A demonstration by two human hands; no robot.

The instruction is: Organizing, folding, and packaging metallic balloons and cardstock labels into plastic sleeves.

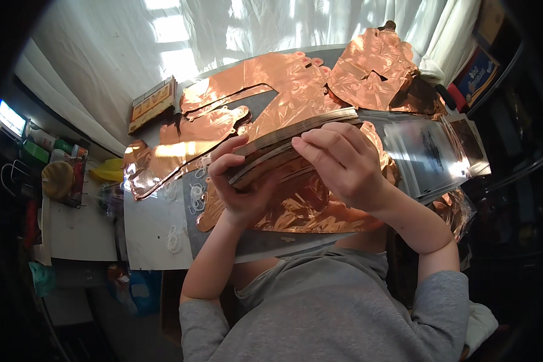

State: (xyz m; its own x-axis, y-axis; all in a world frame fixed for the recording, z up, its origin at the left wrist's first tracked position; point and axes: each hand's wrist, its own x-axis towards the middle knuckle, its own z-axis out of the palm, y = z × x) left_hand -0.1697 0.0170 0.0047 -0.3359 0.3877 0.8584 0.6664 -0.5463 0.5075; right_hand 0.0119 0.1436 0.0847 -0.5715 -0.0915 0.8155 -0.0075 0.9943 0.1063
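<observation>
A thick stack of thin flat sheets or packets (286, 134) is held up on edge over the table, its layered edges facing me. My left hand (242, 188) wraps round its left end, fingers behind and thumb on the near side. Along the right part, my right hand (342, 161) pinches at the layers with bent fingers. What the faces of the stack look like is hidden. Beneath and beyond it lie flat, uninflated copper-coloured foil balloons (289, 96), wrinkled and shiny. One of them, a rounded balloon (371, 69), rests at the far right.
Clear plastic sleeves (413, 160) are piled on the right of the table. White coiled strips (197, 196) lie at the left, with an orange-and-yellow printed stack (155, 107) farther back. White curtains (235, 30) hang behind. A cluttered side shelf (81, 235) stands left.
</observation>
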